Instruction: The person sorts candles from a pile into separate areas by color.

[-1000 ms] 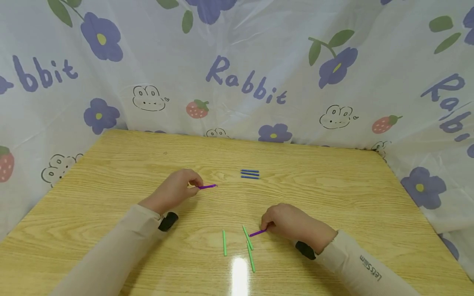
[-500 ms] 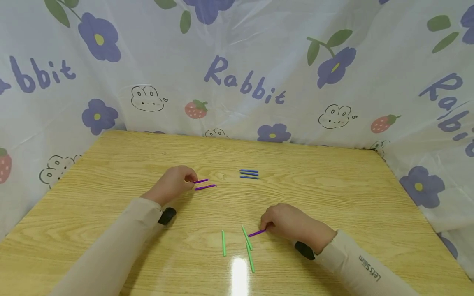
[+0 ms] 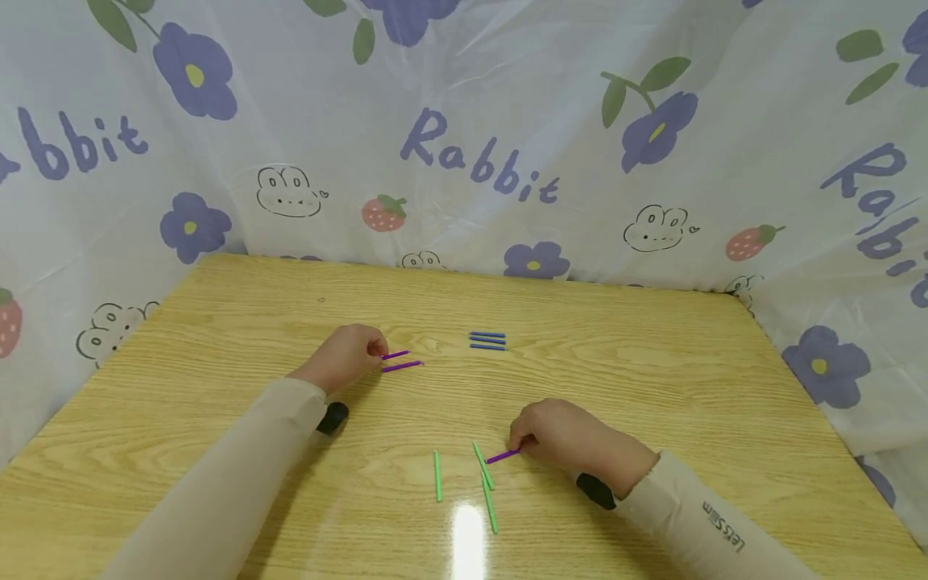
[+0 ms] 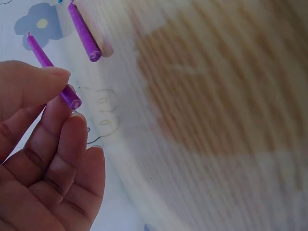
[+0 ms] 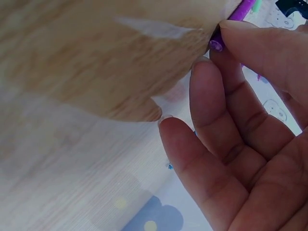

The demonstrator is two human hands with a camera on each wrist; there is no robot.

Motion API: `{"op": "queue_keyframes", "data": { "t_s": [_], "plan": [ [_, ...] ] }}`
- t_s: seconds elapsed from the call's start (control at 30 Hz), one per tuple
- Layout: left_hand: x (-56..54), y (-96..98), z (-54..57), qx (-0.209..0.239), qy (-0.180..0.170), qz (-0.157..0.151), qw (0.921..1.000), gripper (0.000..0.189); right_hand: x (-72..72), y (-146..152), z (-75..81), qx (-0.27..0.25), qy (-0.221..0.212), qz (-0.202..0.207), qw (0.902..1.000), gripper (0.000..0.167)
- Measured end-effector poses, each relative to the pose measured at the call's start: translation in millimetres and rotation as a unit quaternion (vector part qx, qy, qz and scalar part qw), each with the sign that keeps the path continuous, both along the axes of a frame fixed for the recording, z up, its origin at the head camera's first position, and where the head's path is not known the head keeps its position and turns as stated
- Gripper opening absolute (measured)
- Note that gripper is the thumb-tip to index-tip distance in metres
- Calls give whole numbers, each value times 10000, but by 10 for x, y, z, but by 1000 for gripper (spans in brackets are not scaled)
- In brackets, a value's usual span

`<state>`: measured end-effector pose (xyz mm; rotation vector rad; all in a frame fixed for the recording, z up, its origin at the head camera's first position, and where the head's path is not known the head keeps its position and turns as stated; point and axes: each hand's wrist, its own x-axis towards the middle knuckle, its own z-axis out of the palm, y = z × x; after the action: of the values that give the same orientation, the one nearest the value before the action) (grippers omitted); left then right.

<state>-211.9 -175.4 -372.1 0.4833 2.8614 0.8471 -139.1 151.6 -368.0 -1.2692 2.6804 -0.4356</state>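
Your left grip (image 3: 342, 358) is pinching one purple stick (image 3: 396, 354) and your right grip (image 3: 569, 435) a second purple stick (image 3: 503, 456); your right sleeve (image 3: 703, 511) is showing "LetsSlim", the backdrop (image 3: 478, 97) "Rabbit".

The right wrist view crops a purple stick (image 5: 243, 8).

Right hand (image 5: 260, 132) pinches purple stick (image 5: 243, 8) between thumb and index finger near top edge, blunt end nearest camera. Two other fingers (image 5: 204, 161) bent, tips apart from stick. Wood-grained bench (image 5: 48, 159) at left, brownish across upper part. White cloth (image 5: 192, 219) below with blue flower (image 5: 168, 216).
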Motion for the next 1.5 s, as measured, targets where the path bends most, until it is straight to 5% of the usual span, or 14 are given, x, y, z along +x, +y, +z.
{"op": "queue_keyframes", "data": {
  "t_s": [0.63,0.87,1.5],
  "plan": [
    [-79,52,7,-279,-240,-22,9993,7,6,-14,17,10,-83,-10,10000,15],
    [-117,71,38,-202,-650,-4,9977,4,3,-9,8,20,-71,-56,10000,15],
    [-217,42,-14,-283,-780,-132,9965,7,12,-12,4,47,-155,-138,9998,18]
  ]
}}
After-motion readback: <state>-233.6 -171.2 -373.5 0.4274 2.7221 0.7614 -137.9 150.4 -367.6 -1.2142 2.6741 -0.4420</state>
